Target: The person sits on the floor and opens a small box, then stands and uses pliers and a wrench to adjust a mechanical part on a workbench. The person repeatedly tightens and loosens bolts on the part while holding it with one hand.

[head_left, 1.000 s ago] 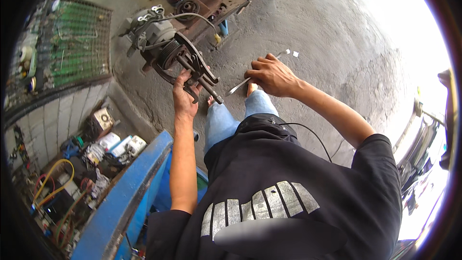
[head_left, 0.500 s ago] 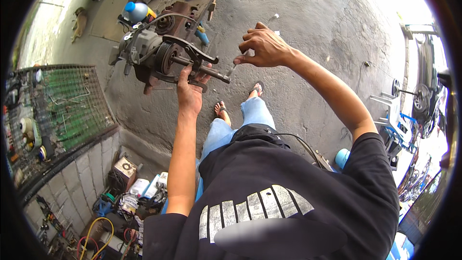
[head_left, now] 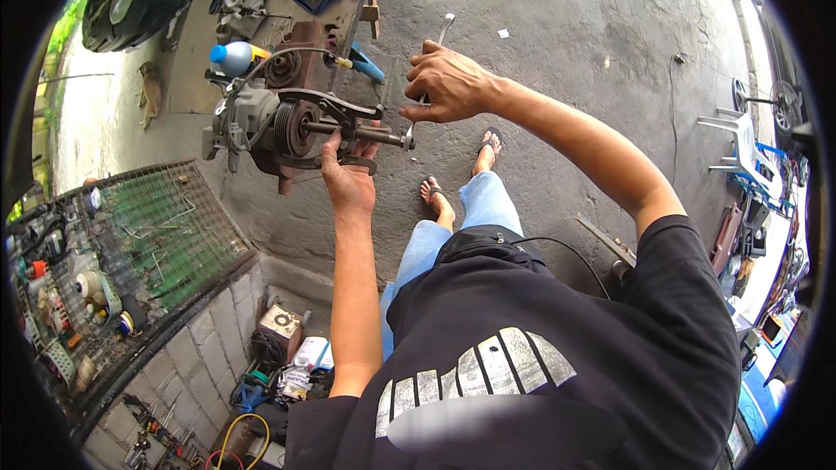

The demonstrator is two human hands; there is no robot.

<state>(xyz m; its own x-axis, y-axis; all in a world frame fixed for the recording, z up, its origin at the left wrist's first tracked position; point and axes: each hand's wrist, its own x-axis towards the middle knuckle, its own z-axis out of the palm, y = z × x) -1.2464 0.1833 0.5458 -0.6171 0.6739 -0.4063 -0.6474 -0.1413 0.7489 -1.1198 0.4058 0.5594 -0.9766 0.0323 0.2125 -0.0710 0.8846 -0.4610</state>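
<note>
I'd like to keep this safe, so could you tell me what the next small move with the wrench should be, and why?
Probably one short, steady swing of the slim silver metal wrench in the right hand. Its lower end sits on the tip of the black puller's centre screw, and the left hand braces the puller arms on the grey metal compressor with its grooved pulley, held in mid-air.

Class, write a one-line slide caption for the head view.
Left hand steadies a gear puller on a compressor; right hand grips a wrench.
</note>
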